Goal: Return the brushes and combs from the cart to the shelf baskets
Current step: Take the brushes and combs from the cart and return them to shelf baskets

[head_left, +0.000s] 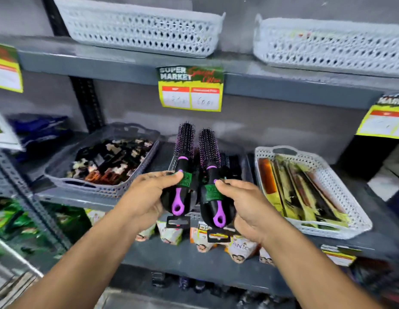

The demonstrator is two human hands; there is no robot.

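Note:
My left hand (147, 195) grips a black round brush with a purple handle (183, 150), bristles pointing up and away. My right hand (245, 204) holds a second matching round brush (208, 148) beside it. Both brushes hover over a middle basket (244, 166) on the middle shelf, mostly hidden behind them, where more dark brushes (229, 161) show. A white basket (328, 175) to the right holds several packaged combs (301, 188). A grey basket (100, 186) to the left holds hair clips (109, 161).
Two white baskets (138, 27) (328, 45) stand on the upper shelf. Price tags (190, 89) hang from the shelf edge. Packets (216, 239) lie on the lower shelf. More dark brushes (187, 282) show at the bottom. A slotted metal upright (87, 103) stands at the left.

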